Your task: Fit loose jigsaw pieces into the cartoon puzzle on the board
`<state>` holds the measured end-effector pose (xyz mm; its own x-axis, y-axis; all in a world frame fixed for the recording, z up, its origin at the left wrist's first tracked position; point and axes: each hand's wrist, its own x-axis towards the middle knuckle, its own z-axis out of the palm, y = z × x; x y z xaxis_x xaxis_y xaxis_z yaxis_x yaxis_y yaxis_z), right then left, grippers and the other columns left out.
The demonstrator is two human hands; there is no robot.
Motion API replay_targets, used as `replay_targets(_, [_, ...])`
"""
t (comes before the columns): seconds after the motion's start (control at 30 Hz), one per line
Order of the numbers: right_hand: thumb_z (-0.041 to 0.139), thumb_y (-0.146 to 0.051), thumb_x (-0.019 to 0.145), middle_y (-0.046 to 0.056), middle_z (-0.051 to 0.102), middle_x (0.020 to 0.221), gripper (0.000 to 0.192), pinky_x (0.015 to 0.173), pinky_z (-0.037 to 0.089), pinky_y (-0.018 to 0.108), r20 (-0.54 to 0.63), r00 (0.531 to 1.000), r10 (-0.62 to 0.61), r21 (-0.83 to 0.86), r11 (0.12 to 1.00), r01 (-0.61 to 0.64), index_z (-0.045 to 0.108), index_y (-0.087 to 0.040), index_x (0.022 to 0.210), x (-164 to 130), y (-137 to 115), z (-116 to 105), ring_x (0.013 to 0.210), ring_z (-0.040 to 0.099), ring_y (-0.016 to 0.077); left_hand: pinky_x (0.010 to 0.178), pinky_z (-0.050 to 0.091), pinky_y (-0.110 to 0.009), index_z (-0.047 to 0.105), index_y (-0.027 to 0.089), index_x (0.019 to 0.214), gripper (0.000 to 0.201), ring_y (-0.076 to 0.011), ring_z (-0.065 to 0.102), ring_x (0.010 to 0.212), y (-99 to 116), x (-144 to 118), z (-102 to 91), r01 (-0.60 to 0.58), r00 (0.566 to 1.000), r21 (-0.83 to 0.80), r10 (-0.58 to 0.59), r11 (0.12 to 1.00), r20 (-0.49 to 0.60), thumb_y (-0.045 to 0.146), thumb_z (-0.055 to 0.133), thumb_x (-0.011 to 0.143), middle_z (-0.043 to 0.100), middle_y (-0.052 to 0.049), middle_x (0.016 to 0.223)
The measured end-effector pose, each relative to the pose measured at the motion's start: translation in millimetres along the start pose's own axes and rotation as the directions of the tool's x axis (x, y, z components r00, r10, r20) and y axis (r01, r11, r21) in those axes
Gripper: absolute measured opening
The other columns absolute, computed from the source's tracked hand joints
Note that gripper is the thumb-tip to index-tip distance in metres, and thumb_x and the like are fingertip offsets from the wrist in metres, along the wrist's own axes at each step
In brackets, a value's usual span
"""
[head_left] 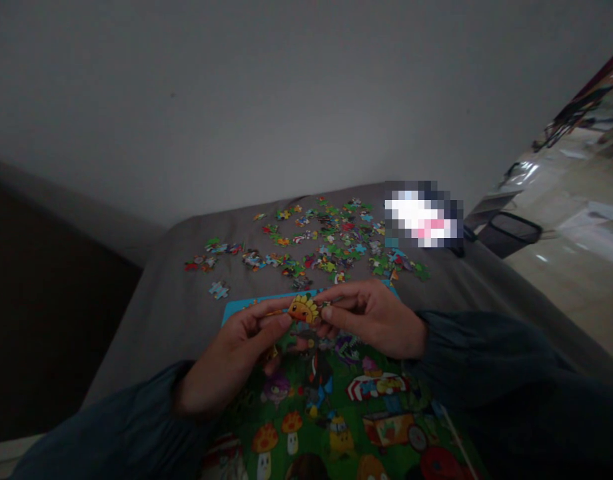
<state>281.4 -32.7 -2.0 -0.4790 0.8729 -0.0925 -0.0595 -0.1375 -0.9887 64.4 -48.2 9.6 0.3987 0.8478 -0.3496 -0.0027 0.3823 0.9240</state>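
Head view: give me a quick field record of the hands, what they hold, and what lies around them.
left hand: fingers pinch the left edge of the puzzle piece
right hand: fingers grip the right edge of the same piece
puzzle piece: yellow-orange, sunflower-like print, held between both hands above the picture
puzzle picture: colourful cartoon sheet, green ground, lying under the hands
loose pieces: scattered beyond the hands on the grey surface
lone pale-blue piece: apart, left of the heap
lighting: dim, fine detail hard to read
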Motion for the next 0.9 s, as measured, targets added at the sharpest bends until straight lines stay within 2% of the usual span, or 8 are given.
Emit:
replay_targets(0.17, [0.069, -0.034, 0.082, 0.005, 0.075, 0.078, 0.029, 0.067, 0.058, 0.026, -0.015, 1.0, 0.009, 0.018, 1.0, -0.009, 0.068, -0.014, 0.102, 2.0, 0.5, -1.6, 0.069, 0.07, 0.0125, 0.043, 0.035, -0.014, 0.059, 0.019, 0.121, 0.045, -0.0085, 0.053, 0.056, -1.9, 0.4, 0.3, 0.012, 0.995, -0.01, -0.013, 1.0, -0.098, 0.043, 0.069, 0.083, 0.068, -0.003, 0.077])
replay_targets(0.4, [0.066, -0.032, 0.084, 0.005, 0.075, 0.076, 0.026, 0.065, 0.057, 0.025, 0.035, 0.999, 0.027, -0.128, 0.992, -0.022, 0.071, -0.014, 0.101, -2.6, -4.4, 1.4, 0.068, 0.07, 0.0128, 0.041, 0.024, -0.016, 0.064, 0.016, 0.116, 0.048, -0.0035, 0.035, 0.045, -1.7, -0.2, 1.0, -0.012, 0.999, 0.183, 0.017, 0.983, -0.028, 0.05, 0.067, 0.083, 0.06, 0.001, 0.064])
replay_targets(0.6, [0.063, -0.029, 0.085, 0.005, 0.076, 0.078, 0.024, 0.067, 0.058, 0.025, 0.051, 0.997, 0.063, -0.132, 0.99, -0.056, 0.072, -0.015, 0.102, -4.2, -7.5, 3.8, 0.07, 0.071, 0.0133, 0.042, 0.023, -0.018, 0.066, 0.017, 0.114, 0.047, -0.0063, 0.037, 0.048, -1.5, 0.2, 1.7, 0.005, 0.997, 0.289, 0.015, 0.957, -0.069, 0.052, 0.064, 0.083, 0.055, 0.002, 0.06])
replay_targets(0.8, [0.059, -0.024, 0.086, 0.006, 0.076, 0.078, 0.024, 0.067, 0.058, 0.024, 0.053, 0.996, 0.076, -0.176, 0.982, -0.065, 0.071, -0.014, 0.104, -5.6, -10.4, 4.1, 0.072, 0.072, 0.0134, 0.041, 0.026, -0.017, 0.069, 0.017, 0.109, 0.043, -0.007, 0.038, 0.049, 0.6, -1.6, 0.9, -0.054, 0.992, 0.4, 0.096, 0.915, -0.086, 0.052, 0.063, 0.084, 0.056, 0.002, 0.059])
replay_targets(0.9, [0.06, -0.026, 0.086, 0.007, 0.076, 0.078, 0.024, 0.068, 0.058, 0.025, 0.058, 0.996, 0.075, -0.183, 0.981, -0.063, 0.071, -0.014, 0.104, -6.3, -10.0, 4.1, 0.072, 0.072, 0.014, 0.041, 0.027, -0.017, 0.069, 0.018, 0.109, 0.043, -0.0078, 0.039, 0.049, 1.1, -2.6, 1.7, -0.058, 0.991, 0.405, 0.1, 0.913, -0.084, 0.052, 0.063, 0.084, 0.056, 0.002, 0.059])
